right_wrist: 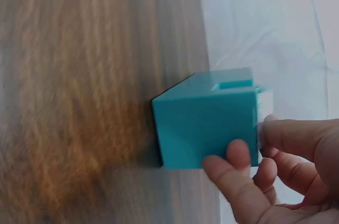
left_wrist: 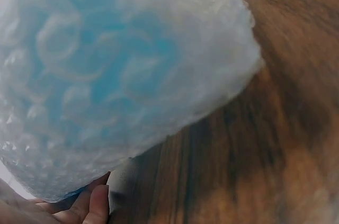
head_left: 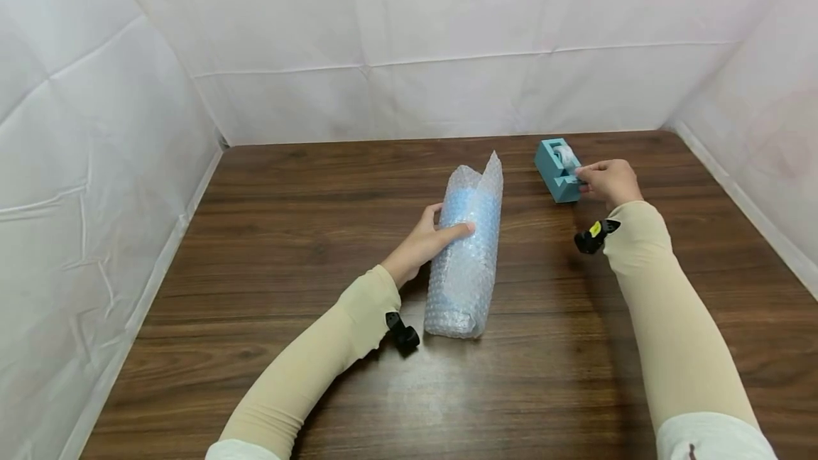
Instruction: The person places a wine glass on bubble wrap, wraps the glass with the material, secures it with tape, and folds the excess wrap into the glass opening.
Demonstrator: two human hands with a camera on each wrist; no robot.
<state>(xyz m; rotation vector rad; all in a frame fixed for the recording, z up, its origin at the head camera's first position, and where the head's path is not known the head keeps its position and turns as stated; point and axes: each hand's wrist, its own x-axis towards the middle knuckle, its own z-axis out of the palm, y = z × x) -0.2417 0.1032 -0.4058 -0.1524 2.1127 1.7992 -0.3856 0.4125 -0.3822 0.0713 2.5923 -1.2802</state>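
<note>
A bubble-wrapped bundle, with something blue inside its cloudy layers, tilts slightly on the table at the centre of the head view. My left hand grips its left side, thumb across the top and fingers partly hidden behind. Close up, the bubble wrap fills much of the left wrist view. At the far right stands a teal tape dispenser holding a roll of clear tape. My right hand pinches the tape's end at the dispenser's front, while other fingertips touch the dispenser's front face.
The brown wood-grain table runs back to a white sheet wall. More white sheeting closes off the left and right sides. A small black camera is strapped at my left wrist, another at my right.
</note>
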